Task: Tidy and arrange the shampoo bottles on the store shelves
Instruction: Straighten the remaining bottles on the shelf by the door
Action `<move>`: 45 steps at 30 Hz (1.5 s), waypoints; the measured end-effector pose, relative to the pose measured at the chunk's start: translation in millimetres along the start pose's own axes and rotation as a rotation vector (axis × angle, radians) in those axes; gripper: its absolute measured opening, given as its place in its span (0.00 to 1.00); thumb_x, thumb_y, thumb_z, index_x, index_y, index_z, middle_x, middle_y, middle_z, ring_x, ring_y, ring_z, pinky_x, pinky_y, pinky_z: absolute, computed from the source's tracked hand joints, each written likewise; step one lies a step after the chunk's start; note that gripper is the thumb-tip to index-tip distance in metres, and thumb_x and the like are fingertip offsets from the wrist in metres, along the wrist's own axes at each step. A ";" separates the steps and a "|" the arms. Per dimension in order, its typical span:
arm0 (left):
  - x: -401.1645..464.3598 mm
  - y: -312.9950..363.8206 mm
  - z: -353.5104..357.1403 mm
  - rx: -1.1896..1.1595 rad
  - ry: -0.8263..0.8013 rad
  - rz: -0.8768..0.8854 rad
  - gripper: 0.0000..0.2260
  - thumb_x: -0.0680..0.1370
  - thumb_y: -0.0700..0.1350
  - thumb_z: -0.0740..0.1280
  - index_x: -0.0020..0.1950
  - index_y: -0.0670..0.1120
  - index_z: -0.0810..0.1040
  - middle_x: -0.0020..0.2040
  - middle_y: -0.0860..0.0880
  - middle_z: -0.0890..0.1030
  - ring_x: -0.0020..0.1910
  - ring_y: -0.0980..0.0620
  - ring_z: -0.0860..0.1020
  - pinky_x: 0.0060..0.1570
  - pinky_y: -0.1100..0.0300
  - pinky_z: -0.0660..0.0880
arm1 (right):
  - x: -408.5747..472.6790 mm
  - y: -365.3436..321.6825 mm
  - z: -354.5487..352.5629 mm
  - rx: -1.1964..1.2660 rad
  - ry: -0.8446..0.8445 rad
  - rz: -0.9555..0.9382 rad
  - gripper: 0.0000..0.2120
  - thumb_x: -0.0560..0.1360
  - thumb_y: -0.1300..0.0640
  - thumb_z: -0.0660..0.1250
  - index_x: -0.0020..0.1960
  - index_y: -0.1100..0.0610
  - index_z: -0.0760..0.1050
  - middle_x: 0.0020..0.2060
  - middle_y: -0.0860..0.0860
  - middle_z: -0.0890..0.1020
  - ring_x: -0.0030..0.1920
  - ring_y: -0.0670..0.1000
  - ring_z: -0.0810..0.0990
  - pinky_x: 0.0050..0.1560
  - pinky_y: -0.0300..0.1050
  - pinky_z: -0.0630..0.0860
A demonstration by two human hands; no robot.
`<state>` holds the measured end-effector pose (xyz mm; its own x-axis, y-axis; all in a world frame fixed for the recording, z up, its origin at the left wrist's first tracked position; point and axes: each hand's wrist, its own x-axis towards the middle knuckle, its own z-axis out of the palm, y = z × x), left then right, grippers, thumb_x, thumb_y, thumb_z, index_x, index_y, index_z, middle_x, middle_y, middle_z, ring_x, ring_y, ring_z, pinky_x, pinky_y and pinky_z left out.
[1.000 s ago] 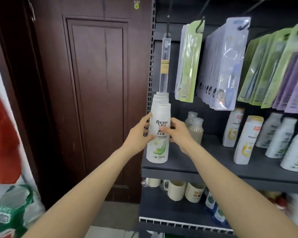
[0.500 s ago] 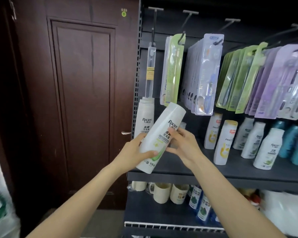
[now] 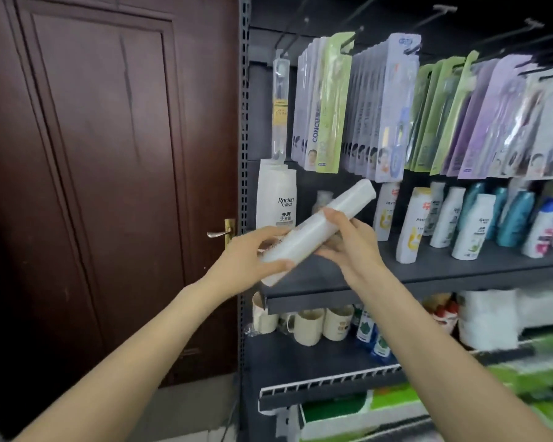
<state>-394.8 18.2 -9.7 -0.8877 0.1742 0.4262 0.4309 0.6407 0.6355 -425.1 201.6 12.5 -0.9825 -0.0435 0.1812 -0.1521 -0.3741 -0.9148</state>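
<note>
Since the earlier frame the white bottle (image 3: 316, 229) has tipped further over, its long axis now slanting up-right. The left hand (image 3: 249, 260) grips its base, the right hand (image 3: 348, 240) its middle, in front of the shelf (image 3: 460, 269).

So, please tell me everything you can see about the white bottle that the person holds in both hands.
The white bottle looks like smooth plastic, long and rounded, its label mostly turned away from the camera. It is tilted steeply, cap end up and to the right, base down and to the left, in the air before the grey shelf. The left hand grips its lower part; the right hand holds its middle. It touches nothing else.
</note>
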 end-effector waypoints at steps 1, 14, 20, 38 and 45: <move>-5.9 -4.3 -7.6 -0.048 -0.048 -0.040 0.27 0.70 0.53 0.73 0.67 0.56 0.70 0.59 0.57 0.75 0.57 0.59 0.74 0.57 0.64 0.70 | -3.3 0.9 2.0 0.022 -0.014 -0.006 0.20 0.75 0.57 0.67 0.66 0.60 0.70 0.55 0.57 0.81 0.49 0.52 0.84 0.43 0.49 0.82; -49.3 -21.7 -31.3 0.127 0.268 0.064 0.33 0.62 0.51 0.78 0.64 0.53 0.69 0.55 0.56 0.68 0.56 0.60 0.67 0.52 0.70 0.64 | -30.2 18.8 9.9 0.144 -0.128 0.009 0.14 0.79 0.61 0.61 0.64 0.61 0.72 0.55 0.56 0.82 0.53 0.53 0.83 0.49 0.45 0.81; -53.5 -26.2 -29.5 0.273 0.307 0.103 0.37 0.62 0.52 0.78 0.68 0.49 0.67 0.58 0.53 0.69 0.53 0.60 0.65 0.53 0.64 0.66 | -32.1 24.2 11.4 0.207 -0.117 0.034 0.12 0.79 0.63 0.60 0.62 0.62 0.73 0.54 0.57 0.82 0.52 0.53 0.83 0.48 0.45 0.81; -16.9 -38.9 -10.6 -0.182 -0.097 -0.045 0.26 0.69 0.47 0.74 0.66 0.54 0.73 0.58 0.57 0.79 0.56 0.63 0.76 0.59 0.63 0.73 | -12.6 -0.7 32.4 -0.135 -0.008 -0.081 0.24 0.66 0.56 0.75 0.59 0.54 0.71 0.54 0.54 0.80 0.52 0.54 0.82 0.43 0.57 0.82; 31.7 -10.0 12.2 -0.192 0.059 -0.032 0.26 0.69 0.45 0.75 0.65 0.53 0.72 0.50 0.53 0.80 0.47 0.56 0.79 0.50 0.61 0.76 | 21.8 8.3 41.2 -0.432 0.232 -0.204 0.26 0.60 0.48 0.80 0.51 0.46 0.69 0.50 0.48 0.79 0.50 0.51 0.80 0.48 0.58 0.80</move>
<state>-429.2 26.4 -10.5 -0.8928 0.1087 0.4371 0.4307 0.4902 0.7578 -443.4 159.4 23.7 -0.9190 0.2143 0.3310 -0.3250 0.0639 -0.9436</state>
